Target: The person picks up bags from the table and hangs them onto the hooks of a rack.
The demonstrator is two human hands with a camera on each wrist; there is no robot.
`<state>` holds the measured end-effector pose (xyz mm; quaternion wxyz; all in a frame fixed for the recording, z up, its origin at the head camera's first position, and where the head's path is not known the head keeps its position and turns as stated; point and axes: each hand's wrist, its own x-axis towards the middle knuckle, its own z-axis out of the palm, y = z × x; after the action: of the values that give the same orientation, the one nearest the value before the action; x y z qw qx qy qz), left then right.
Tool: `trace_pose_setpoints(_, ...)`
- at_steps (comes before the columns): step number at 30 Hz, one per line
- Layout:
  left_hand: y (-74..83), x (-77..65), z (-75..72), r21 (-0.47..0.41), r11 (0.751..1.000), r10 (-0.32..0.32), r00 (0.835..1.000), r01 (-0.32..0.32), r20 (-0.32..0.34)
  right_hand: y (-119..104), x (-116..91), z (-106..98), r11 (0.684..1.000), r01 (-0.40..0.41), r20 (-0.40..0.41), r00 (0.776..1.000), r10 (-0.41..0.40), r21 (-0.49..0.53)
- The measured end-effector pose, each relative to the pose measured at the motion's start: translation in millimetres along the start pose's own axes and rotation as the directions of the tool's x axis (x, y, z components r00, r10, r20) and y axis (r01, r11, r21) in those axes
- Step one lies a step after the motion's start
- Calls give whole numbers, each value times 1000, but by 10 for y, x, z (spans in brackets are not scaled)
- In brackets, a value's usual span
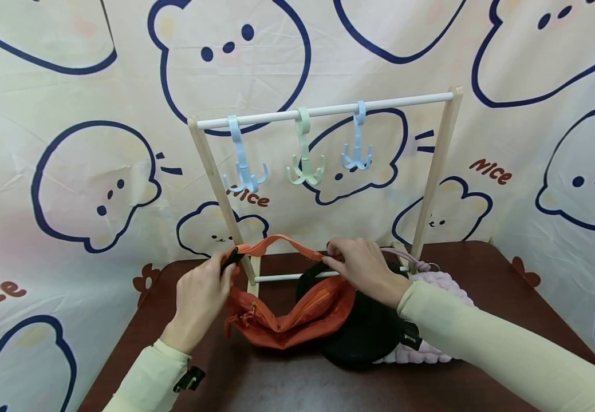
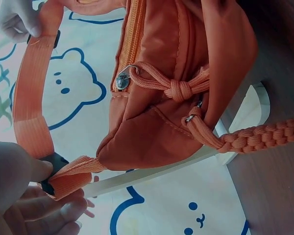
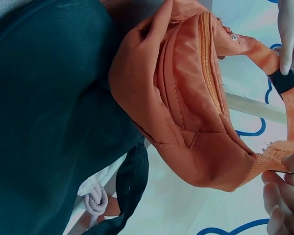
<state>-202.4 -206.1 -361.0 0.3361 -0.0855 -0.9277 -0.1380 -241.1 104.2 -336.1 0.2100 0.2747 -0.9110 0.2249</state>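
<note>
An orange waist bag (image 1: 287,326) hangs by its strap (image 1: 276,237) between the two hands, just above the table. My left hand (image 1: 196,303) pinches the strap at a black buckle (image 2: 53,171) on the bag's left end. My right hand (image 1: 364,269) pinches the strap near the bag's other end. The bag's front zipper (image 2: 133,34) faces me in the head view, with a knotted cord pull and a braided tag (image 2: 259,136). Behind the bag and under my right forearm lies a dark soft bag (image 3: 54,107) with a strap, partly covered.
A rack stands at the back, its white rod (image 1: 405,101) on wooden posts. Two blue hooks (image 1: 245,177) (image 1: 357,154) and a green hook (image 1: 304,166) hang from it. A pale pink puffy bag (image 1: 441,286) lies at the right on the brown table (image 1: 256,377).
</note>
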Motion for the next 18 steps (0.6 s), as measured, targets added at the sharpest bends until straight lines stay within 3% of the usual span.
trace_pose_setpoints(10,13,-10,-9,2,1000,3,1000,-3,1,1,-14,17,998,-4,-10,1000,5,57)
trace_pose_setpoints(18,15,-16,-11,2,1000,4,1000,-4,-1,11,-15,31,999,19,-5,1000,-19,29)
